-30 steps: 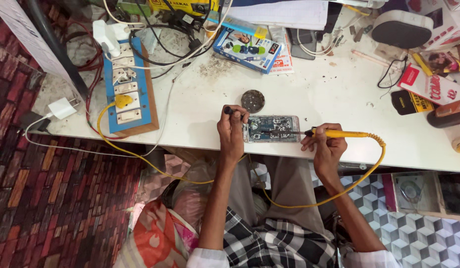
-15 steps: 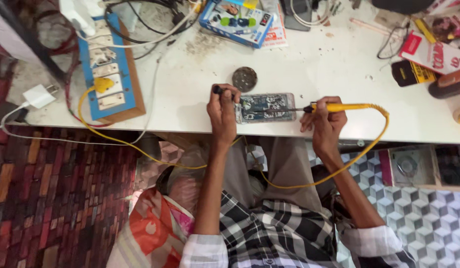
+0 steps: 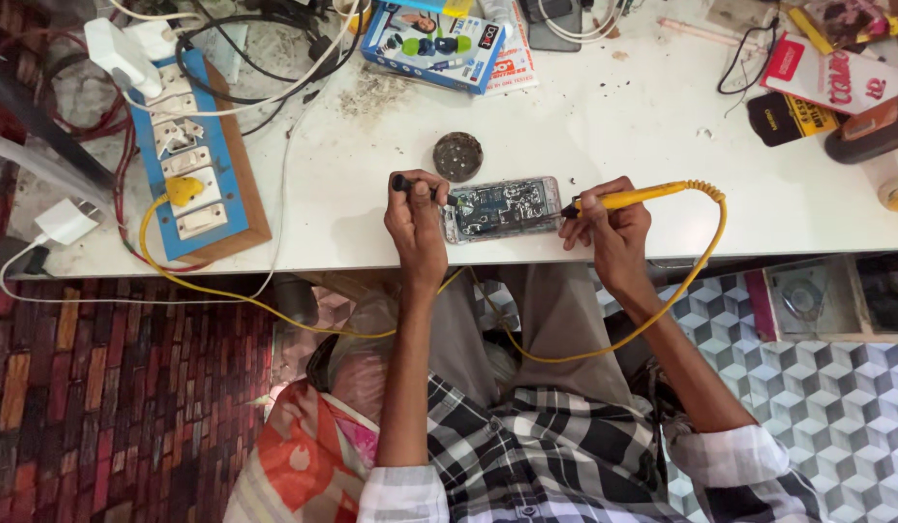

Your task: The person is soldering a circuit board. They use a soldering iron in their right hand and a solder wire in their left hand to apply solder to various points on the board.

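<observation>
Gripping a slim black-handled tool (image 3: pixel 402 182) in left hand (image 3: pixel 417 225), a yellow soldering iron (image 3: pixel 628 199) in right hand (image 3: pixel 608 230), both tips meeting the clear-cased green circuit board (image 3: pixel 502 206).

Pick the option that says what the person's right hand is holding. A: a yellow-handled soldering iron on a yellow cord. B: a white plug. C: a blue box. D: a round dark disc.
A: the right hand grips the yellow-handled soldering iron, its tip pointing at the circuit board, while the left hand holds a dark tool at the board's other end.
</observation>
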